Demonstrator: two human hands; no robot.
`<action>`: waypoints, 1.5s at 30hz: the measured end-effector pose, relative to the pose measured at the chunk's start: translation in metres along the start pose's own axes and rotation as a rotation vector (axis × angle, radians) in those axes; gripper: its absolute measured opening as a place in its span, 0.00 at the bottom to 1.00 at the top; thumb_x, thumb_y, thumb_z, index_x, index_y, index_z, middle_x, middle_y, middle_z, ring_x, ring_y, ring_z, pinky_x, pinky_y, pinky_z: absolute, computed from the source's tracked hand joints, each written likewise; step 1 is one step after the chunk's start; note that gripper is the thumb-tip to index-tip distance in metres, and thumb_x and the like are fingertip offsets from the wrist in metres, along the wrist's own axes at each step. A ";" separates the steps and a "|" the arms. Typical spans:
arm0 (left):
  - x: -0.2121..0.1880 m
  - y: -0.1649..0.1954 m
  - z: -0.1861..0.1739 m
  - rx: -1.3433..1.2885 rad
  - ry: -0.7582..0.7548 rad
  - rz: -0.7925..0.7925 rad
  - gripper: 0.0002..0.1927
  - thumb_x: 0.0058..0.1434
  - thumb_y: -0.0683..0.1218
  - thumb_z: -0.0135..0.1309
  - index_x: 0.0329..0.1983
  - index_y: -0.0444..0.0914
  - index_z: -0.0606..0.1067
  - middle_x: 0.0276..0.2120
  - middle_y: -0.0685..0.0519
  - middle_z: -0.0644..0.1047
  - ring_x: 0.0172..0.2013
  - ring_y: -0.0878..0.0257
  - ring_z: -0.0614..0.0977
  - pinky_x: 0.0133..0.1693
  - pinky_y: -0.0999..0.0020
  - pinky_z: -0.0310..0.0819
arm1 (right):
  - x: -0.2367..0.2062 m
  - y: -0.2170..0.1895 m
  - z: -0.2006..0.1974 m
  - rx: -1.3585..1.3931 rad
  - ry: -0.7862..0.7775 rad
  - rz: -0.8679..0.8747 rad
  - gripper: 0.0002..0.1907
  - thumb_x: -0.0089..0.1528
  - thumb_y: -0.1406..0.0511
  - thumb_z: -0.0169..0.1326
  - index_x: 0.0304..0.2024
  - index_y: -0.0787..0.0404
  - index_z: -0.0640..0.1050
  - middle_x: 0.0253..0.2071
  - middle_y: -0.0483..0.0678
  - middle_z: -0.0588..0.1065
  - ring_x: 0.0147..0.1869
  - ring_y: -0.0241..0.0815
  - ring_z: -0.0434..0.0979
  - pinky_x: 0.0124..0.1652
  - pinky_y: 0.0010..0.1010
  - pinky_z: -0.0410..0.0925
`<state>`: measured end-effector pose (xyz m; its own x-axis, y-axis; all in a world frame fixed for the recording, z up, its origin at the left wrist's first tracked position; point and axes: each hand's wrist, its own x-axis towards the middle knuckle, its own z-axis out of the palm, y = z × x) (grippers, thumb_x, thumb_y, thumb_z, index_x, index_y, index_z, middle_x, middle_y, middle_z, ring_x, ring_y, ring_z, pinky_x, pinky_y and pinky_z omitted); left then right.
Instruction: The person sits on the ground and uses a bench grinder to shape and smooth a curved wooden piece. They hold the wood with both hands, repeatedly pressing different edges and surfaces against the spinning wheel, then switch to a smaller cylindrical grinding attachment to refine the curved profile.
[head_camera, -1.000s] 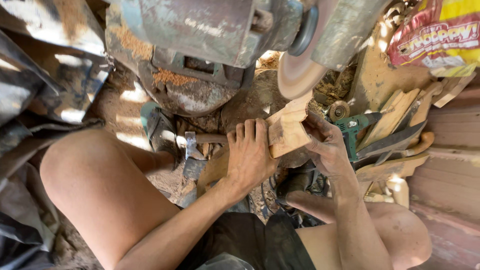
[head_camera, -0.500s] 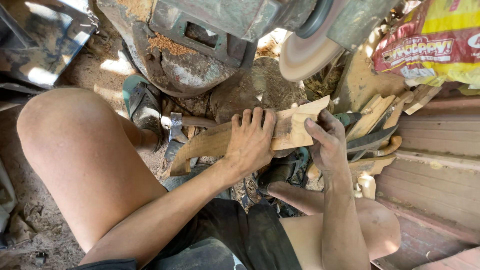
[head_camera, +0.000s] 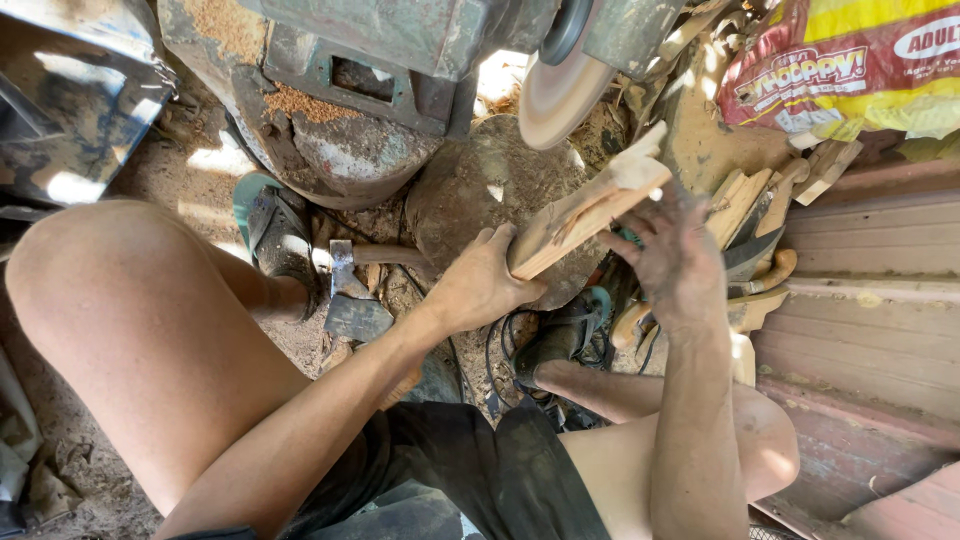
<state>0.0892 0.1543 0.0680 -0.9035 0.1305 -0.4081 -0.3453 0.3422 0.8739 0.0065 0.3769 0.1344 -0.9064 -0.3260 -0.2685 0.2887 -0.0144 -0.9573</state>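
My left hand grips the near end of a rough, pale piece of wood, which slants up to the right. Its far tip sits just below a round sanding disc on a grimy green machine. My right hand hovers by the wood's far end with its fingers spread; whether it touches the wood is unclear. Below the hands stands a dark round stump.
A small hatchet lies on the dirt by my sandalled left foot. More wooden pieces are piled at the right, under a red and yellow bag. Wooden boards run along the right side.
The wood has swung up, its far end rising toward the sanding disc. My left hand slid to its near end, and my right hand has loosened its hold.
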 end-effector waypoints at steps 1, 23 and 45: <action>0.000 0.002 0.002 -0.081 -0.032 -0.058 0.43 0.46 0.57 0.62 0.60 0.28 0.67 0.54 0.36 0.74 0.54 0.45 0.81 0.59 0.57 0.76 | 0.000 0.003 0.005 -0.010 -0.010 0.028 0.48 0.62 0.37 0.51 0.68 0.67 0.62 0.66 0.61 0.68 0.71 0.55 0.69 0.65 0.52 0.67; -0.030 0.015 0.027 -1.346 -0.391 -0.108 0.34 0.64 0.51 0.54 0.69 0.38 0.56 0.53 0.40 0.77 0.47 0.53 0.84 0.53 0.54 0.79 | -0.103 -0.005 -0.002 -0.397 0.130 0.246 0.25 0.60 0.59 0.64 0.56 0.64 0.78 0.43 0.57 0.79 0.39 0.49 0.80 0.35 0.34 0.73; -0.028 0.032 -0.001 -0.728 -0.221 -0.164 0.39 0.56 0.56 0.58 0.67 0.30 0.66 0.57 0.41 0.76 0.54 0.54 0.79 0.54 0.58 0.74 | 0.038 0.020 0.017 0.331 0.258 0.063 0.19 0.63 0.62 0.54 0.54 0.66 0.74 0.45 0.53 0.78 0.45 0.49 0.81 0.48 0.43 0.75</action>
<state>0.1037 0.1610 0.1077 -0.7813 0.3399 -0.5234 -0.6189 -0.3144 0.7198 -0.0167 0.3481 0.1074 -0.9193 -0.0889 -0.3834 0.3909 -0.3188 -0.8635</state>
